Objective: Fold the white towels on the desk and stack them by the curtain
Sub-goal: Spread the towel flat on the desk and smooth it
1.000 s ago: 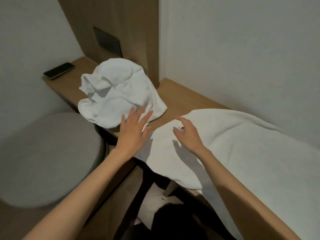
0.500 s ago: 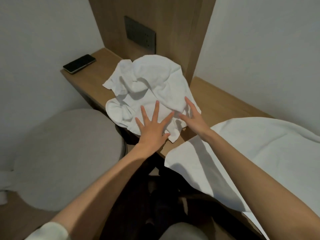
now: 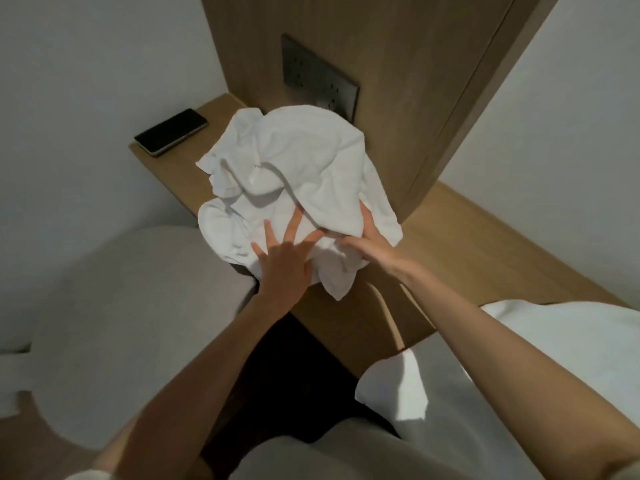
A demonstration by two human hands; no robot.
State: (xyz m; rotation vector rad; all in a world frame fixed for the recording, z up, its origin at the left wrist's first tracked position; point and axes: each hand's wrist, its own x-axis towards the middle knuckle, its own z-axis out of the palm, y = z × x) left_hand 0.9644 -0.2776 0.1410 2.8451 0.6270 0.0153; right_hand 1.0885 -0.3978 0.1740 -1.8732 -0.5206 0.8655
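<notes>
Pressing on the crumpled towel (image 3: 304, 174) at the near edge of the counter (image 3: 450, 237), the left grip (image 3: 284, 261) lies wide, fingers (image 3: 295, 221) splayed; the right grip (image 3: 372, 247) sits partly under a fold, its hold unclear. A second towel (image 3: 571, 327) lies rightward.
</notes>
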